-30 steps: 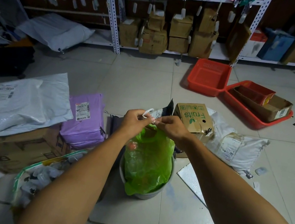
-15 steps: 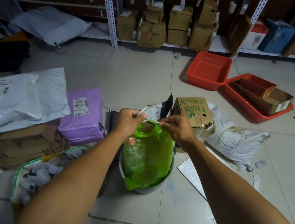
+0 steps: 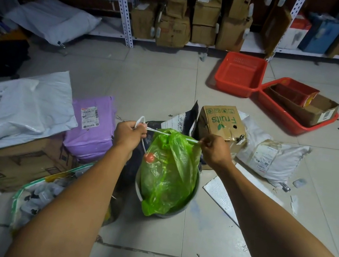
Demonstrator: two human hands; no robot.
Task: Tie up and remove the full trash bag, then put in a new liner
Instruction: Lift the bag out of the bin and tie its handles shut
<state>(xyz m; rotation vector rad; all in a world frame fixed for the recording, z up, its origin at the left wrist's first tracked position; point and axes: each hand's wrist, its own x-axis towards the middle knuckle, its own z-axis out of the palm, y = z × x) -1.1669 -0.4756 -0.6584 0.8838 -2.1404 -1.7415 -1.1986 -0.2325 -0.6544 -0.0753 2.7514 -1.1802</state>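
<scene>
A full, translucent green trash bag (image 3: 167, 173) sits in a grey round bin (image 3: 192, 191) on the tiled floor, its top gathered into a bunch. A white drawstring (image 3: 159, 131) runs taut across that gathered top. My left hand (image 3: 129, 133) is closed on the string's left end, with a loop sticking up above the fist. My right hand (image 3: 214, 150) pinches the string's right end. The hands are well apart, one on each side of the bag's neck. A red-orange item shows through the plastic near the top left.
A "Fruits" cardboard box (image 3: 221, 124) and white sacks (image 3: 270, 157) lie just behind the bin. A purple parcel (image 3: 90, 128), white mailers and flat cartons crowd the left. A bag of bottles (image 3: 43, 194) lies front left. Red trays (image 3: 239, 77) and shelving stand farther back.
My hands have moved apart sideways, pulling the white drawstring taut and cinching the green bag's neck. Earlier they were close together over the top of the bag.
</scene>
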